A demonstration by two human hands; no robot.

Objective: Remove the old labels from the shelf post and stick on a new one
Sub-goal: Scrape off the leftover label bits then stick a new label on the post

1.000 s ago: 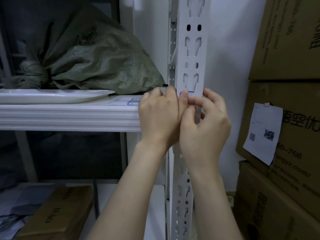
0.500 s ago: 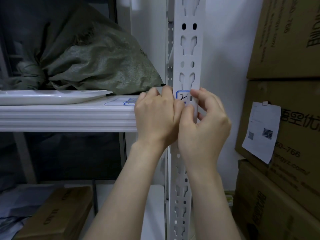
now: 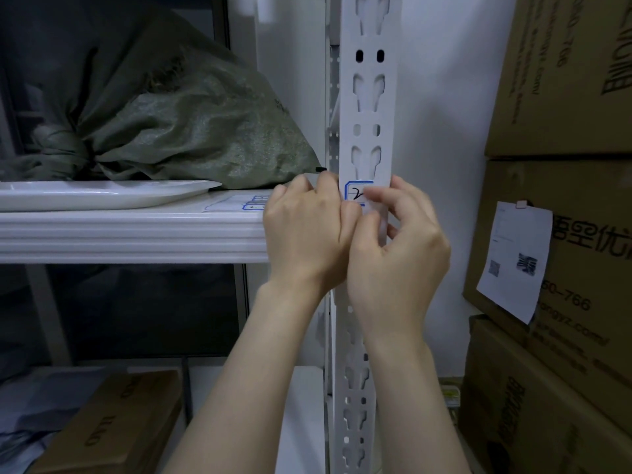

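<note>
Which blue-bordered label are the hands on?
The label stuck on the white post, at the fingers of the left hand and right hand; the other labels lie flat on the shelf, untouched.

I read the shelf post as smooth, matt white-painted metal, with a paper label on it. The sack is coarse woven cloth, the boxes are dull cardboard, and the tray is glossy.
</note>
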